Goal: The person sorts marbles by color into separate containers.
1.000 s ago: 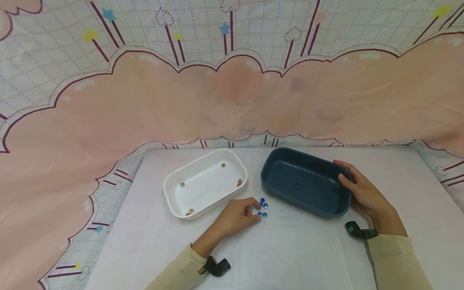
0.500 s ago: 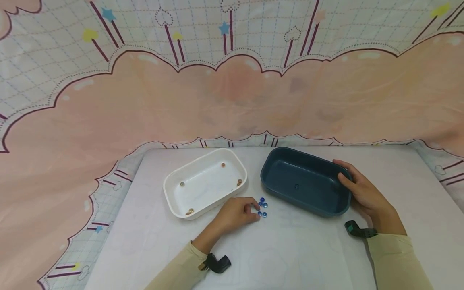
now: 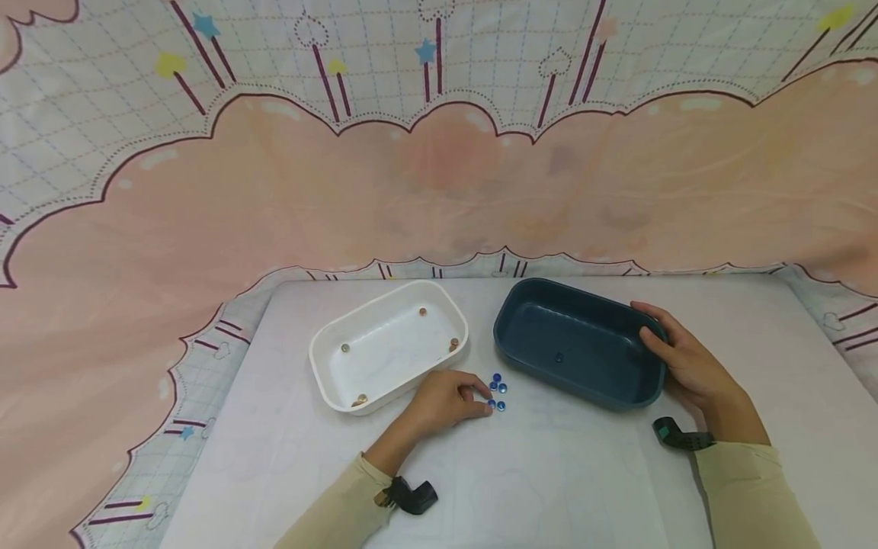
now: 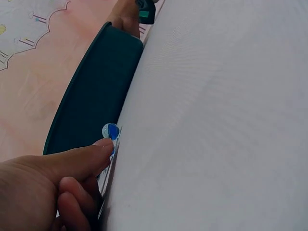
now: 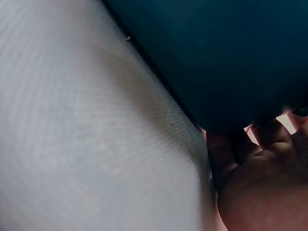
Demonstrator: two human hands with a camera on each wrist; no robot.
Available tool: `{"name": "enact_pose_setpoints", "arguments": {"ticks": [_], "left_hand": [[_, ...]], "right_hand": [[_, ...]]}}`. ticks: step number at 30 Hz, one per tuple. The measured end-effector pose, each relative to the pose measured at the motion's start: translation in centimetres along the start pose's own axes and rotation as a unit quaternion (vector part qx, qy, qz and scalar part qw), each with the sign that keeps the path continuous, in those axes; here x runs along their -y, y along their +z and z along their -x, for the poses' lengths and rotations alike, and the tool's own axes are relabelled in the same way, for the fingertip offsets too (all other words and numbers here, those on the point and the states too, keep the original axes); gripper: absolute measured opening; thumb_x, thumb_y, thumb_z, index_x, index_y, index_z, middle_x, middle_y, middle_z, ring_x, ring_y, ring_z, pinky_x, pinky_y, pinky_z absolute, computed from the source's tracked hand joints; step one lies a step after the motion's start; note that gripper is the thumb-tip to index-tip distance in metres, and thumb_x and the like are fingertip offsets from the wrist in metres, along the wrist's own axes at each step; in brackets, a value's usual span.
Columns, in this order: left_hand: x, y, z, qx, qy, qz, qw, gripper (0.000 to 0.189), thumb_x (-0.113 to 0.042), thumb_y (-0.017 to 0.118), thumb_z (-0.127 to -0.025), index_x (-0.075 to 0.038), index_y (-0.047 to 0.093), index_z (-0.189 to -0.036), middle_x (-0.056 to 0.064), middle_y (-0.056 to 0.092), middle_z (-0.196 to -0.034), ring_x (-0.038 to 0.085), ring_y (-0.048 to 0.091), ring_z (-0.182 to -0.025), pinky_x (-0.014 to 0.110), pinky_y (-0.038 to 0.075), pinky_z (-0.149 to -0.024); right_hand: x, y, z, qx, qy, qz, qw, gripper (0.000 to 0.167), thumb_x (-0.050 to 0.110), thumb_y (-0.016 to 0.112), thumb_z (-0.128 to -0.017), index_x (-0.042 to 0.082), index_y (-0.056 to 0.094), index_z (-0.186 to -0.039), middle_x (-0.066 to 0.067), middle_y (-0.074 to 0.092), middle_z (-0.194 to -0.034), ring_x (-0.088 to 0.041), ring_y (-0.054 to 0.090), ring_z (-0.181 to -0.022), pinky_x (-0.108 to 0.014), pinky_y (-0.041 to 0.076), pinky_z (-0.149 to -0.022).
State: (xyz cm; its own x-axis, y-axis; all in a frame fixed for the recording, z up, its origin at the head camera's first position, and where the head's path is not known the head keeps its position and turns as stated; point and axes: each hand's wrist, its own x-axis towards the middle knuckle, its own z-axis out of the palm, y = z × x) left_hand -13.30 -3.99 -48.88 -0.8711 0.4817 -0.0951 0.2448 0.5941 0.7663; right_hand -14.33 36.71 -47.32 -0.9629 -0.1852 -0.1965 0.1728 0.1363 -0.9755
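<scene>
In the head view my left hand (image 3: 449, 400) is low by several blue glass beads (image 3: 503, 388) on the table. Its thumb and index tips lie on either side of one bead (image 3: 491, 404); whether they pinch it I cannot tell. In the left wrist view a clear-and-blue bead (image 4: 110, 131) shows just past the thumb tip, with the index finger largely hidden behind the thumb. At the right, my right hand (image 3: 689, 370) grips the end of a dark blue plastic tray (image 3: 542, 374), thumb over its rim and fingers along the outside.
Left of the beads stands a white plastic tray (image 3: 336, 385) with several small brownish beads inside. A small dark mark like a bead or two (image 3: 559, 357) shows on the dark tray's floor. A printed cloth (image 3: 439, 191) hangs behind the white table (image 3: 549, 480).
The dark mark inside the blue tray has shifted slightly left and nearer and now looks doubled. My left hand has edged slightly away from me; the right hand and the loose blue beads have barely moved.
</scene>
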Motion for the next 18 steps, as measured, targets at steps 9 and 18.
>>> {"name": "enact_pose_setpoints", "arguments": {"ticks": [9,18], "left_hand": [[0.21,0.06,0.09,0.003,0.000,0.024,0.9997,0.011,-0.023,0.083,-0.085,-0.020,0.080,-0.095,-0.008,0.058,-0.062,0.006,0.052,-0.048,0.018,0.038,-0.046],[-0.09,0.00,0.27,0.010,-0.020,0.044,0.9988,0.008,-0.024,0.080,-0.088,-0.022,0.079,-0.096,-0.007,0.059,-0.063,0.007,0.051,-0.047,0.019,0.037,-0.045]], "right_hand": [[0.14,0.13,0.12,0.006,-0.002,-0.007,1.0000,0.059,0.027,0.047,-0.110,0.029,0.022,-0.163,-0.012,-0.010,-0.172,-0.048,-0.009,-0.155,-0.076,-0.002,-0.119],[0.25,0.11,0.13,0.005,0.002,-0.003,1.0000,0.060,0.027,0.048,-0.109,0.029,0.022,-0.164,-0.013,-0.011,-0.172,-0.048,-0.010,-0.154,-0.076,-0.003,-0.119]]}}
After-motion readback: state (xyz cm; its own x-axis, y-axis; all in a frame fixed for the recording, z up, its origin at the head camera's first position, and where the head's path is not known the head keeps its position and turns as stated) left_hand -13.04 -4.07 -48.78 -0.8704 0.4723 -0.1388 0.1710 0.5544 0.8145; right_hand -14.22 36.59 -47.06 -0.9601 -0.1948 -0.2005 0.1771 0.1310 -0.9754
